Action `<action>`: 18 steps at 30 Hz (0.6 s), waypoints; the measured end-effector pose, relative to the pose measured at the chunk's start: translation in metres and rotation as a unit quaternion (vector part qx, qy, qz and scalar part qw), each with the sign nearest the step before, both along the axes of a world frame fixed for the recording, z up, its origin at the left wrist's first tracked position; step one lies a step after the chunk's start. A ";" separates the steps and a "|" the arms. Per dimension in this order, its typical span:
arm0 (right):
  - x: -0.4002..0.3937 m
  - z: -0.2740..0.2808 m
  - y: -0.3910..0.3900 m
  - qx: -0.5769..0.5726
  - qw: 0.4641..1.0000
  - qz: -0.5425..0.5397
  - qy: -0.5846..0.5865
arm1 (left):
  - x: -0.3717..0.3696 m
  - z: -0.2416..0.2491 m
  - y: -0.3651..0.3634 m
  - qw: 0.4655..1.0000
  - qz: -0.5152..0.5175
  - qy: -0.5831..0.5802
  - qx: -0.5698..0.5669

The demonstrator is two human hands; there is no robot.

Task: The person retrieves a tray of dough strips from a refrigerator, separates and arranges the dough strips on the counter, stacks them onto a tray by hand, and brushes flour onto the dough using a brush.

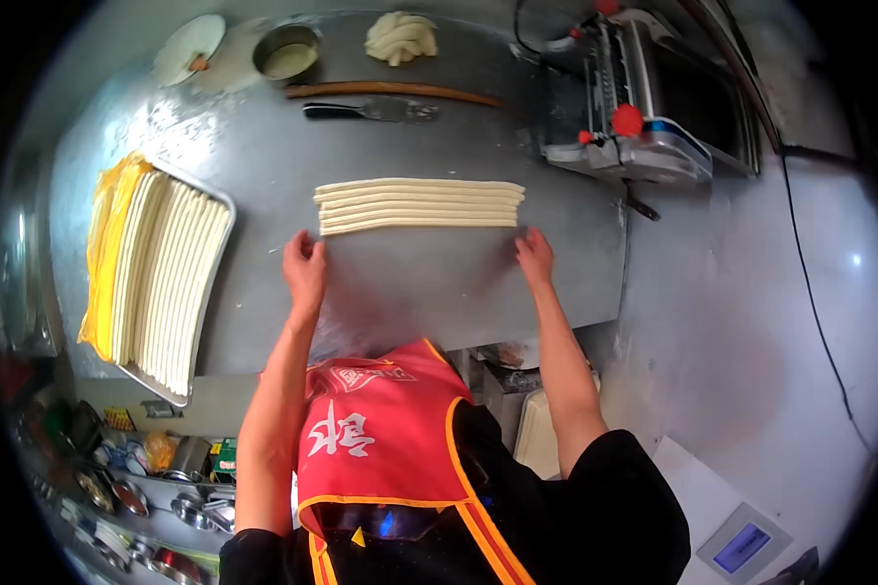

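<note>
Several long pale dough strips (419,203) lie side by side across the metal table (419,283). My left hand (305,265) is just below their left end, fingers curled and the thumb slightly apart. Near the right end is my right hand (535,257), its fingers bent and a little apart. No strip shows between my hands, and neither seems to touch the row. At the left, a metal tray (226,219) holds many more strips in a tight row, with a yellow plastic sheet (107,258) along its outer side.
At the back are a white plate (190,49), a metal bowl (288,56), a dough lump (401,37), a wooden stick (400,90) and a black-handled scraper (371,111). A machine with red knobs (644,117) occupies the right rear. Shelves with pots (190,458) stand lower left.
</note>
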State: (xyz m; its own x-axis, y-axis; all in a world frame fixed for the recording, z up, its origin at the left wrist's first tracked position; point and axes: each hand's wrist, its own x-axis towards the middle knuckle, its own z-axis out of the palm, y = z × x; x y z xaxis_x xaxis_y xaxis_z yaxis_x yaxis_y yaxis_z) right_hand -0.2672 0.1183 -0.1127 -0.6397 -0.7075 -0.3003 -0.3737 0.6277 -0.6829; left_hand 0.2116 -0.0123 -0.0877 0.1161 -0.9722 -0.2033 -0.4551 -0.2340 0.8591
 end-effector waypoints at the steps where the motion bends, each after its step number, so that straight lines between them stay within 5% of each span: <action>1: 0.013 0.024 -0.019 -0.010 0.999 -0.026 -0.046 | -0.010 -0.009 -0.012 0.997 0.049 0.052 0.033; 6: 0.028 0.037 -0.070 -0.014 0.989 -0.075 -0.128 | -0.044 0.012 -0.043 0.973 0.148 0.106 0.141; 11: 0.038 0.024 -0.073 -0.076 0.988 0.020 0.129 | -0.036 -0.008 -0.039 0.984 0.118 0.108 0.082; 12: 0.035 0.027 -0.073 -0.066 0.990 0.039 0.118 | -0.027 -0.027 -0.036 0.988 0.103 0.080 0.080; 13: 0.037 0.031 -0.074 -0.071 0.996 0.003 0.045 | -0.034 0.009 -0.036 0.988 0.097 0.085 0.080; 16: 0.053 0.033 -0.090 -0.107 0.984 -0.045 0.135 | -0.014 0.000 -0.012 0.994 0.097 -0.044 -0.013; 18: 0.090 0.062 -0.117 -0.224 0.970 -0.028 0.089 | -0.002 0.016 0.008 0.992 0.115 -0.043 -0.028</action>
